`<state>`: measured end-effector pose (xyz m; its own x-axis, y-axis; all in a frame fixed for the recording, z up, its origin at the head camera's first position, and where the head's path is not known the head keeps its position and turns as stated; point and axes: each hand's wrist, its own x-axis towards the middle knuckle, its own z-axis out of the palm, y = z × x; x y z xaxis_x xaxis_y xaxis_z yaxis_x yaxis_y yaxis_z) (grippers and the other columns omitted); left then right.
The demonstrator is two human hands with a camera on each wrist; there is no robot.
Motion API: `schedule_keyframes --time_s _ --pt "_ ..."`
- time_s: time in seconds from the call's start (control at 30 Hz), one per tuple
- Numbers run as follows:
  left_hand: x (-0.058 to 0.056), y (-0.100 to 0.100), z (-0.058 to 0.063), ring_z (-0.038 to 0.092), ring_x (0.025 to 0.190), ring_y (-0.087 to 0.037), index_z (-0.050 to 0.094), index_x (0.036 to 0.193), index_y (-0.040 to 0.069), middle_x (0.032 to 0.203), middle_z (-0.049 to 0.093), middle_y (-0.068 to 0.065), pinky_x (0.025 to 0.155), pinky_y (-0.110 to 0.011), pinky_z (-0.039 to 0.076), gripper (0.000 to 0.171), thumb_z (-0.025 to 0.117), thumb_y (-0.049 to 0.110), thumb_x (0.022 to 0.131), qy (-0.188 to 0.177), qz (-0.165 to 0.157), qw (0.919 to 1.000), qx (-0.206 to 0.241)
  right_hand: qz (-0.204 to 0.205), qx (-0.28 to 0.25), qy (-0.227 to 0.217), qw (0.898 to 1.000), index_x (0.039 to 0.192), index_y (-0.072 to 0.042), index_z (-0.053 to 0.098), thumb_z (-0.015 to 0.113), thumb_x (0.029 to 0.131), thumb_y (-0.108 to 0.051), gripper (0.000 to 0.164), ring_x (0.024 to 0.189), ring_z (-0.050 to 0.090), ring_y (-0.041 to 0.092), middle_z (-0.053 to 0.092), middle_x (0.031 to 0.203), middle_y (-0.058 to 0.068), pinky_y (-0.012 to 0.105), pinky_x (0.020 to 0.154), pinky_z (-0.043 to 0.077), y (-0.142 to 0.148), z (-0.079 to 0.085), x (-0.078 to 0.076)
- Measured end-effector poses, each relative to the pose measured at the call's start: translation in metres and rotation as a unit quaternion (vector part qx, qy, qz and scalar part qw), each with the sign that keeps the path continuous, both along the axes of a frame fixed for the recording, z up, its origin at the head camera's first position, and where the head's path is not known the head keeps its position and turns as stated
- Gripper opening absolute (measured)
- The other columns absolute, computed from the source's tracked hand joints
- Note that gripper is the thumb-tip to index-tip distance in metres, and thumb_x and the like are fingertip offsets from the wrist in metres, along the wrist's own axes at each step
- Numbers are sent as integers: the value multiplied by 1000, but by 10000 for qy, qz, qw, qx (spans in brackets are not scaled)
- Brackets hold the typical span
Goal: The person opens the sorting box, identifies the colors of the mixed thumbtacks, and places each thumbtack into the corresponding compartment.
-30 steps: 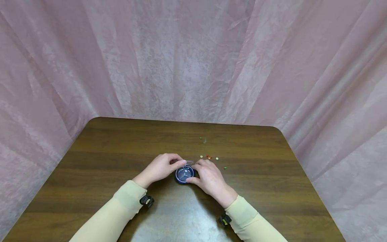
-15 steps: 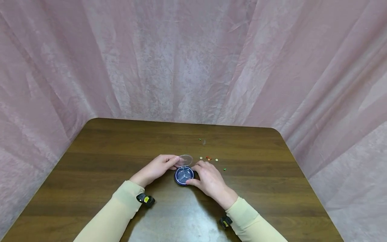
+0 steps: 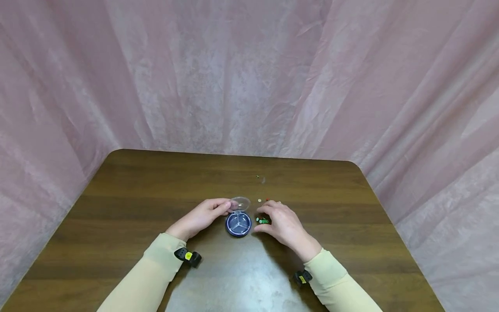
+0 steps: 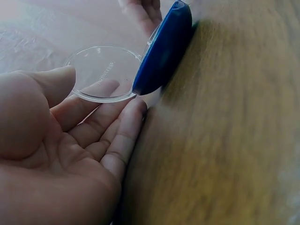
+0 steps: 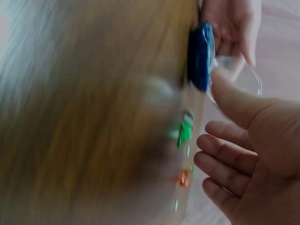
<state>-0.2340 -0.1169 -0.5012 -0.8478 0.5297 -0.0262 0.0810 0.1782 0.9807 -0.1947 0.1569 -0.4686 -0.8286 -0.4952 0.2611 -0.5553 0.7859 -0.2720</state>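
A round blue pill case (image 3: 238, 224) with three inner compartments lies on the table, its clear hinged lid (image 3: 242, 203) swung up toward the back. My left hand (image 3: 202, 216) pinches the lid's edge; in the left wrist view the thumb lies on one side of the clear disc (image 4: 101, 70) and the fingers behind it. To the right of the case, my right hand (image 3: 284, 223) arches over small green pieces (image 3: 262, 220), thumb and fingers spread apart. The right wrist view shows nothing in that palm, with a bright green piece (image 5: 185, 132) and an orange piece (image 5: 185, 178) on the table beyond the fingers.
Behind the right hand lies a small pale round piece (image 3: 259, 200). Farther back are a tiny green bit (image 3: 257, 177) and a small transparent piece (image 3: 263, 180). A pink curtain (image 3: 234, 78) hangs past the table's (image 3: 156, 182) far edge.
The left hand has raised the clear lid, which now stands open. My right hand has left the case's rim and moved right, showing green pieces beneath it.
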Motion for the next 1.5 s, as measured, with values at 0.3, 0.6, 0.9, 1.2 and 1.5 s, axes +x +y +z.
schedule_keyframes --time_s 0.3,0.6,0.9,1.2,1.5 --pt "1 -5 2 57 124 -14 65 132 14 129 65 1 103 -31 44 39 50 37 105 -76 82 9999 -12 219 365 -32 9991 106 -20 77 80 81 -28 26 99 61 18 66 104 -6 40 83 48 12 -2 6" --pt "3 -7 2 57 125 -20 64 132 9 130 65 -6 102 -32 45 38 49 33 106 0 -30 9999 113 333 565 120 9978 95 -22 76 80 80 -24 16 92 59 15 64 95 -10 36 80 49 23 0 17" --pt "2 -6 1 56 127 -22 62 135 5 133 63 -10 103 -35 44 43 49 34 106 -59 38 10000 35 84 742 193 9970 86 -24 72 82 77 -23 14 85 59 12 62 88 -13 35 77 49 42 2 18" --pt "3 -5 4 56 126 -23 62 134 5 132 63 -11 104 -37 44 43 48 34 106 -26 83 10000 34 195 552 103 9982 91 -25 75 80 79 -19 14 89 60 14 63 90 -12 34 79 49 30 8 15" --pt "3 -4 2 56 126 -21 62 134 3 132 64 -9 102 -33 45 44 48 34 106 -16 5 9999 100 472 581 264 9968 84 -27 70 80 81 -24 10 83 58 11 61 86 -15 33 76 49 12 2 12"
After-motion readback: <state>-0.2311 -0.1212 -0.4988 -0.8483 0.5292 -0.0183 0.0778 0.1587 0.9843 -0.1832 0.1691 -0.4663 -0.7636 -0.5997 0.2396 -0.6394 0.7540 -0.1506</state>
